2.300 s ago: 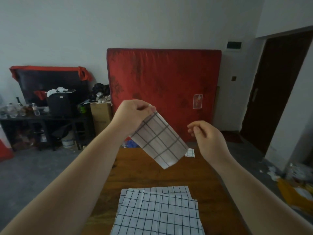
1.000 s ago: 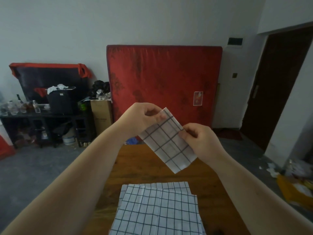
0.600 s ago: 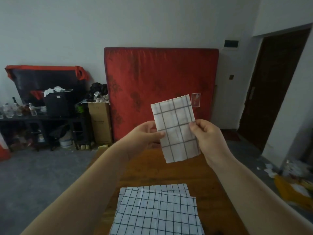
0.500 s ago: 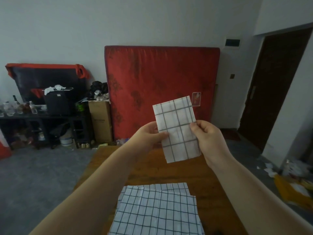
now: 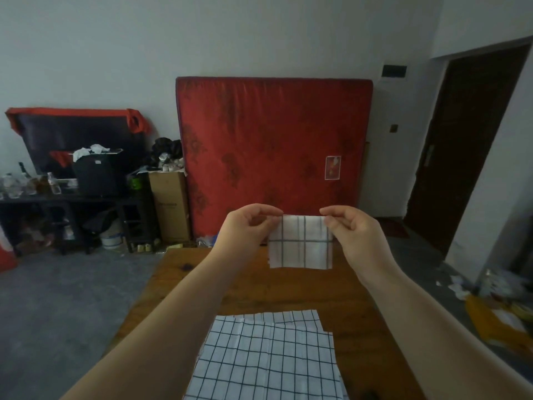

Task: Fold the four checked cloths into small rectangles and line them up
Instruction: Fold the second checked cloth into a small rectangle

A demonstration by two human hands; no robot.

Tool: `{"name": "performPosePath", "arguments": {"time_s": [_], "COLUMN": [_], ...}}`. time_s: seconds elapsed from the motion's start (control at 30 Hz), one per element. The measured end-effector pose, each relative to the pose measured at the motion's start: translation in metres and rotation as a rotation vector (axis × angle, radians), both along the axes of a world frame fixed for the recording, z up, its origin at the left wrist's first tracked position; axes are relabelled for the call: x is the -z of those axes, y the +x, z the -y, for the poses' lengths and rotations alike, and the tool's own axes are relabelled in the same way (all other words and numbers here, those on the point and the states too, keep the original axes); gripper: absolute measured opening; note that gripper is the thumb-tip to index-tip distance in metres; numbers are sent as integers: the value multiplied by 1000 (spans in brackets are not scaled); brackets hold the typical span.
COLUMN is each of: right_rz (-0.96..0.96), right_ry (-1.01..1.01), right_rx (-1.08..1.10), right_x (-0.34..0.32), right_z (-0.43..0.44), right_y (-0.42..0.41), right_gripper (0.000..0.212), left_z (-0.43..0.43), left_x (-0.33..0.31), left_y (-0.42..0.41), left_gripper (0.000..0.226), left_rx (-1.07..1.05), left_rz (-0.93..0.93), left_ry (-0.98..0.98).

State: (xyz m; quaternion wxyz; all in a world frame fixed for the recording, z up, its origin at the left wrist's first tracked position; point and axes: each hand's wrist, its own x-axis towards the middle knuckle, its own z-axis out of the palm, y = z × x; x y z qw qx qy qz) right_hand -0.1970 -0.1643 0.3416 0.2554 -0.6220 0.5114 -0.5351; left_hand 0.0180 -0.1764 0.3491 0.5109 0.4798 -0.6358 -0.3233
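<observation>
A small folded checked cloth (image 5: 300, 246) hangs in the air above the far half of the wooden table (image 5: 288, 290). My left hand (image 5: 248, 226) pinches its top left corner and my right hand (image 5: 352, 229) pinches its top right corner, so its top edge runs level. Nearer to me, a stack of flat, unfolded checked cloths (image 5: 268, 359) lies on the table between my forearms; the edge of a lower cloth shows at its far side.
A red mattress (image 5: 274, 151) leans on the wall beyond the table. A cardboard box (image 5: 170, 206) and a dark cluttered shelf (image 5: 66, 194) stand at the left. A dark doorway (image 5: 461, 145) is at the right, with litter on the floor (image 5: 490, 298).
The cloth was a tall rectangle held at its sides; now it is shorter, folded in half, hanging lower from both top corners. My hands moved up to its top edge.
</observation>
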Motion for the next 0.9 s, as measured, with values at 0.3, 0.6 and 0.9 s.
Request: {"name": "performPosePath", "arguments": {"time_s": [0.3, 0.6, 0.9], "right_rz": [-321, -427, -29], "right_ry": [-90, -130, 65], "right_rx": [115, 120, -64], "right_x": [1, 5, 2], "right_z": [2, 5, 7], "right_y": [-4, -3, 9], "right_gripper": [16, 11, 10], "left_z": [9, 15, 8], "left_x": [-7, -7, -14], "left_y": [3, 4, 5], "left_gripper": [12, 9, 8], "left_rx": [-102, -176, -124], "left_rz": [240, 397, 268], "left_ry": [-33, -70, -40]}}
